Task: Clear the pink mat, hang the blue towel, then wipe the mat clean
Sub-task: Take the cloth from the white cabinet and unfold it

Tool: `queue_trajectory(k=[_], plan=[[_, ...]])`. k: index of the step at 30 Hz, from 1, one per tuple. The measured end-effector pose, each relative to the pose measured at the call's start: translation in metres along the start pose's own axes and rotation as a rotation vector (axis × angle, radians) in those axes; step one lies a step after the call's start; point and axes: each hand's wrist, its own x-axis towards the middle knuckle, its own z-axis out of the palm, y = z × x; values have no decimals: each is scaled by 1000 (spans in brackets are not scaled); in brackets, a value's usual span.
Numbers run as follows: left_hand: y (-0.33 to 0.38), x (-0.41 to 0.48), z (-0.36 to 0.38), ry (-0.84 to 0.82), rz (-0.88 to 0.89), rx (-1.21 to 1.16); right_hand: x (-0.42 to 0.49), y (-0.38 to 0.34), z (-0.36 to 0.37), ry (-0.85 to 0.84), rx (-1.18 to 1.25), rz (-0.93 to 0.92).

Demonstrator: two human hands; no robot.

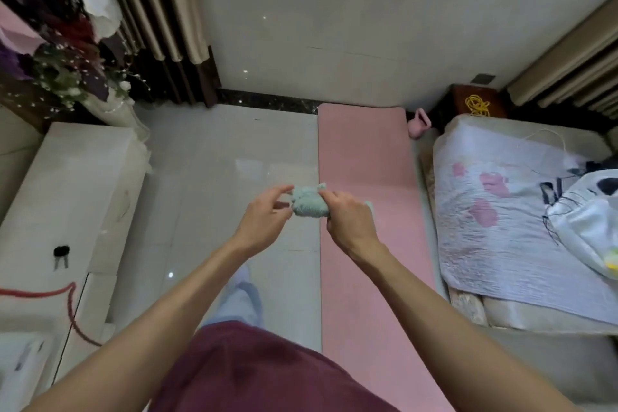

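My right hand (347, 221) grips the bunched pale-green cloth (307, 202) at its ten o'clock; my left fingers (277, 192) pinch its left edge.

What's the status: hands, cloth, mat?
Right hand grips bunched pale green cloth; left hand pinching its edge. Pink mat bare on floor. Pink kettlebell off its far corner.

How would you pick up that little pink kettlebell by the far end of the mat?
Grab the pink kettlebell by the loop handle on top, coming down from above. The round body sits low on the floor between the pink mat and the bed, so the sides are crowded; the handle sticks up free, letting fingers hook through.
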Motion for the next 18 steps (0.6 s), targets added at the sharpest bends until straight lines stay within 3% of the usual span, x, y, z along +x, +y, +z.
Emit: queue_trajectory(k=[4,11,14,18], plan=[[17,75,-37,-51,-257,-518,77,-22,-6,35,-20,64],[57,188,-88,-7,-385,-783,174,-31,-29,138,-39,133],[67,240,-95,-60,-486,-963,209,-23,-34,146,-40,120],[79,302,-95,-119,-539,-1010,253,-1,-28,146,-31,83]])
